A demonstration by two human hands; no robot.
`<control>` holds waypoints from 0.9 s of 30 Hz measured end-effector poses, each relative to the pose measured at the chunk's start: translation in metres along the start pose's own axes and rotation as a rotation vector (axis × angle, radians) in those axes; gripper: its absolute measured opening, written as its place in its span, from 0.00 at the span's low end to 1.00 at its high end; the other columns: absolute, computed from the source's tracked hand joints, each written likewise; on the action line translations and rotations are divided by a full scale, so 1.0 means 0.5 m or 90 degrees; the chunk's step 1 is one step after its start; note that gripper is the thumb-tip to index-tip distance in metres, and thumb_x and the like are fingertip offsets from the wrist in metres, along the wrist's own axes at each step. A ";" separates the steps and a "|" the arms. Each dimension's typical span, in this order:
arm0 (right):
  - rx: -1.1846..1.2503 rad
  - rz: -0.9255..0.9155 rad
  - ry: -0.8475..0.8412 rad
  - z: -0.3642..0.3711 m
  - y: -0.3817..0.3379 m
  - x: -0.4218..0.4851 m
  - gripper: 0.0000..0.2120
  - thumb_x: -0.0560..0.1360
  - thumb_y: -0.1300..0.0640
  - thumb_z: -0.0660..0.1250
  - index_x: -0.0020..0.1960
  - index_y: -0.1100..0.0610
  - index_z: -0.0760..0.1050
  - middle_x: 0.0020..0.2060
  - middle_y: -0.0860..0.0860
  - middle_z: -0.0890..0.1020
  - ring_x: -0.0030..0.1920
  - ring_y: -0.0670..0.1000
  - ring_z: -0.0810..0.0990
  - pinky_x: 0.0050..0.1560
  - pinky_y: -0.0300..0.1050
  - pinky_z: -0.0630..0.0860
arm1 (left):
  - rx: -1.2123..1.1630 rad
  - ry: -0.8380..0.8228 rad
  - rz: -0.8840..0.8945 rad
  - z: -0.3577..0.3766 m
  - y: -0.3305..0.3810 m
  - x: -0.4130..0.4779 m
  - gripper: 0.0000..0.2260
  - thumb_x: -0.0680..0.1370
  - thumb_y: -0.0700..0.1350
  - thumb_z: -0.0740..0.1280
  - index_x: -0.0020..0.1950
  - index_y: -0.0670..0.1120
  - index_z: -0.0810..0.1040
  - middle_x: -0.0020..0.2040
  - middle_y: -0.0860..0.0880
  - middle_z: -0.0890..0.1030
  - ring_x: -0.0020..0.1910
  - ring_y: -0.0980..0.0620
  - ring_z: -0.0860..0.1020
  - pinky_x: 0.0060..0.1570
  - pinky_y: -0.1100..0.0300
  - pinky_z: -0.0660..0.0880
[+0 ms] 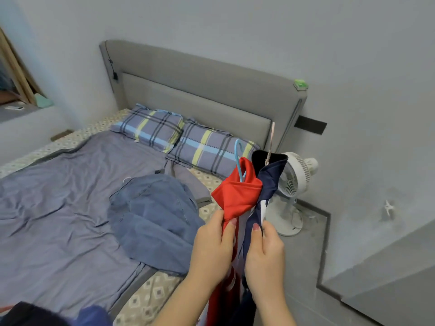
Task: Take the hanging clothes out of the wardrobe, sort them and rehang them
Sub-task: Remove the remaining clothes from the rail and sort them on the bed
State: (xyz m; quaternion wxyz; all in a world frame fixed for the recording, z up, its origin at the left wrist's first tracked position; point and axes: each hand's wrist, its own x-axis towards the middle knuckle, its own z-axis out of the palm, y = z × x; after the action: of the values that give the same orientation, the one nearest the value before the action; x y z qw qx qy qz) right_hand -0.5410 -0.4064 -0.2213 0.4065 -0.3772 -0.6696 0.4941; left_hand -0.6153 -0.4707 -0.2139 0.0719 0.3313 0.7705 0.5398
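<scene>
My left hand [213, 243] grips a red garment [237, 191] that hangs on a blue hanger [239, 158]. Beside it, my right hand [264, 252] pinches a navy garment with white stripes [270, 182] on a pale pink hanger [270, 142]. Both garments are held upright over the bed's right edge, their lower parts dropping out of view between my arms. A blue denim garment [153, 217] lies spread on the bed [58, 208], just left of my hands. The wardrobe is out of view.
Two plaid pillows [179, 137] lie against the grey headboard [200, 90]. A white standing fan [292, 184] is on the floor right of the bed, close behind the held clothes. A grey surface [388, 278] fills the lower right. Dark clothing [47, 314] shows at bottom left.
</scene>
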 end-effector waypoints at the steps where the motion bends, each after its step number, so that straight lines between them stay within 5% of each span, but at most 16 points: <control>1: -0.005 -0.006 -0.003 0.033 -0.005 0.008 0.12 0.75 0.53 0.55 0.37 0.58 0.68 0.29 0.51 0.72 0.31 0.47 0.67 0.37 0.47 0.68 | 0.000 0.003 0.000 -0.022 -0.014 0.021 0.11 0.79 0.46 0.62 0.38 0.52 0.67 0.28 0.55 0.71 0.28 0.54 0.66 0.33 0.54 0.66; 9: -0.012 -0.036 -0.060 0.244 -0.042 0.043 0.12 0.76 0.54 0.56 0.38 0.60 0.68 0.28 0.56 0.73 0.30 0.51 0.69 0.35 0.47 0.67 | -0.039 0.046 -0.035 -0.153 -0.112 0.147 0.11 0.78 0.49 0.60 0.37 0.51 0.65 0.28 0.55 0.70 0.28 0.56 0.65 0.32 0.55 0.65; 14: -0.031 -0.026 -0.131 0.345 -0.036 0.095 0.12 0.77 0.54 0.57 0.37 0.57 0.68 0.31 0.50 0.75 0.31 0.49 0.71 0.36 0.45 0.67 | -0.060 0.091 -0.078 -0.184 -0.160 0.218 0.11 0.77 0.50 0.60 0.37 0.46 0.67 0.28 0.54 0.71 0.27 0.56 0.65 0.32 0.51 0.67; 19: -0.009 -0.031 -0.207 0.435 -0.041 0.151 0.17 0.79 0.67 0.59 0.34 0.54 0.64 0.24 0.49 0.70 0.27 0.42 0.68 0.30 0.32 0.64 | -0.031 0.122 -0.117 -0.221 -0.209 0.291 0.14 0.81 0.44 0.62 0.36 0.48 0.64 0.27 0.55 0.70 0.27 0.56 0.64 0.30 0.60 0.62; 22: 0.001 -0.025 -0.250 0.481 -0.035 0.190 0.19 0.79 0.67 0.59 0.34 0.51 0.63 0.26 0.43 0.75 0.27 0.41 0.69 0.30 0.30 0.64 | -0.008 0.117 -0.139 -0.232 -0.229 0.336 0.15 0.80 0.43 0.63 0.35 0.50 0.63 0.26 0.56 0.69 0.28 0.56 0.63 0.29 0.62 0.61; 27: -0.015 0.004 -0.270 0.526 -0.020 0.265 0.18 0.80 0.65 0.60 0.34 0.51 0.64 0.25 0.46 0.70 0.29 0.39 0.72 0.33 0.30 0.66 | -0.008 0.107 -0.161 -0.217 -0.248 0.415 0.15 0.80 0.43 0.63 0.35 0.49 0.62 0.28 0.56 0.69 0.30 0.57 0.63 0.31 0.62 0.62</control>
State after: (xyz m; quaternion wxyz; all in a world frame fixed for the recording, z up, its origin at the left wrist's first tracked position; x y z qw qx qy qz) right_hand -0.8340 -0.3819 -0.2366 0.2507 -0.2712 -0.7448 0.5558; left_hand -0.8797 -0.4582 -0.2273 0.0768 0.1848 0.8062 0.5568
